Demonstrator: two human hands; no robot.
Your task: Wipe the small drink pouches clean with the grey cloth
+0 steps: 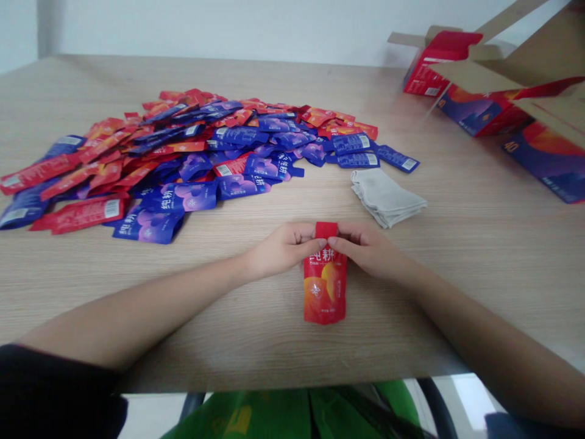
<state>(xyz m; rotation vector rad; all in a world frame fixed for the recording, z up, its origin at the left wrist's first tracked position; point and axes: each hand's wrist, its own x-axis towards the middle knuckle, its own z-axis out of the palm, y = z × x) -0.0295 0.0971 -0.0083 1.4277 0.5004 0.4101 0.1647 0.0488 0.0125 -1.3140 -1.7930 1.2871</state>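
A red pouch (325, 292) with orange fruit and white lettering is held upright near the table's front edge, its narrow neck at the top. My left hand (292, 247) grips the neck from the left, thumb on the front face. From the right, my right hand (365, 247) pinches the same neck, and the two thumb tips almost meet. The fingers behind the pouch are mostly hidden. Just beyond my right hand lies a folded grey cloth (387, 198).
A wide heap of red and blue pouches (219, 146) spreads over the left and middle of the wooden table (256, 341). On the right stand open printed cartons (484, 113) with raised flaps, one smaller red box (429, 70) behind them. A wall (228, 30) rises at the back.
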